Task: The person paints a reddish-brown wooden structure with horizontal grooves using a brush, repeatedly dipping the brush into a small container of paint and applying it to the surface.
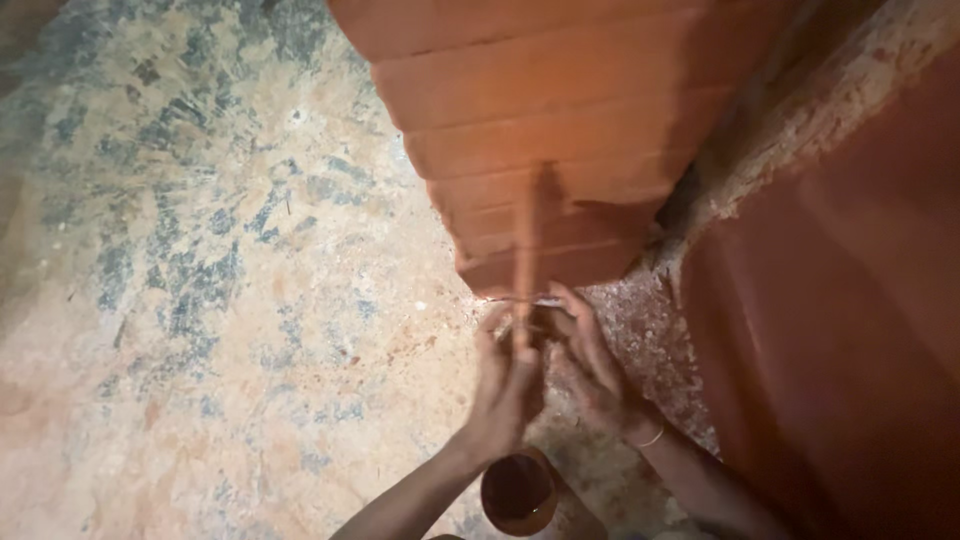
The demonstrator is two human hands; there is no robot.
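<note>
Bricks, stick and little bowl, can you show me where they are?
Bricks (540, 110): head view, on a painted face of the stack.
Stick (524, 262): head view, mid-shaft, above the hands.
Bowl (517, 492): head view, on its dark inside, below the hands.

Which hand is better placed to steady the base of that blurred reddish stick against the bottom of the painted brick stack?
Probably the right hand: its fingers spread at the foot of the red-painted brick stack. The left hand is wrapped around the blurred reddish stick.
</note>
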